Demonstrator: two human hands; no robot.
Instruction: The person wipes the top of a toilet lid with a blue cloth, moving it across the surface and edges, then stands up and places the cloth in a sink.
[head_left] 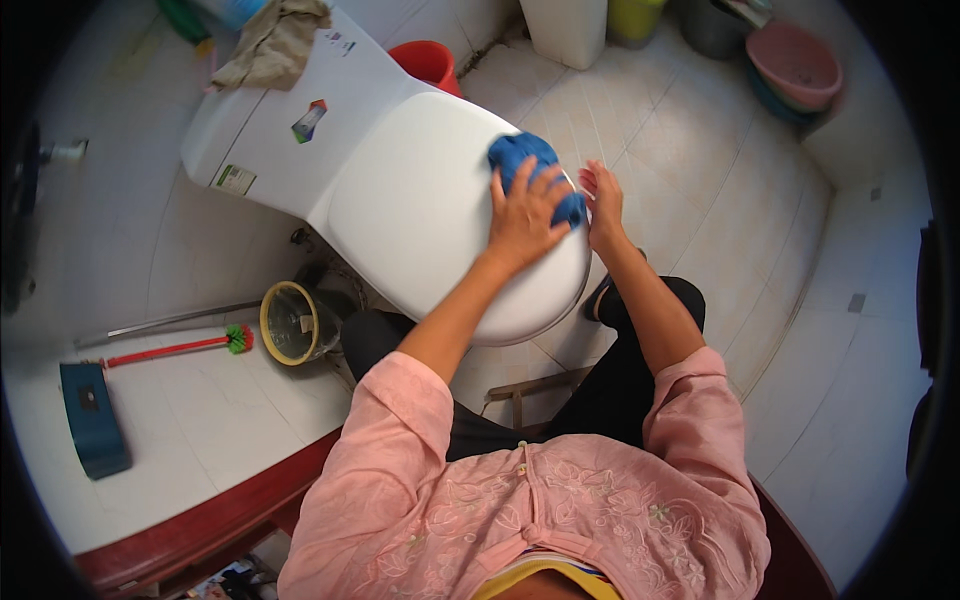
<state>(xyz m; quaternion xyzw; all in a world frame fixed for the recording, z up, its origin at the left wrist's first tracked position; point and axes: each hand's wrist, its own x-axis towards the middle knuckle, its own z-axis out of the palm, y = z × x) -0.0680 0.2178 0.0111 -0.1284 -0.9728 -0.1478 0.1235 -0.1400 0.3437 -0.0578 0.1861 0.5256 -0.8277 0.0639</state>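
Note:
A white toilet with its lid (pixel 420 200) down fills the middle of the view. On the far right part of the lid lies a bunched blue cloth (pixel 520 152). My left hand (pixel 525 215) presses this cloth against the lid, its fingers curved over it and somewhat apart. Just past the lid's right edge is my right hand (pixel 603 205), its fingers stretched out and nothing in them. Whether its fingertips touch the rim or the cloth's end, I cannot tell.
A brown rag (pixel 275 45) drapes over the tank. Behind the toilet stands a red bucket (pixel 425 65). To the left are a yellow-rimmed bin (pixel 290 322), a red-handled brush (pixel 180 348) and a dark teal box (pixel 93 420). Basins (pixel 795 65) sit at far right.

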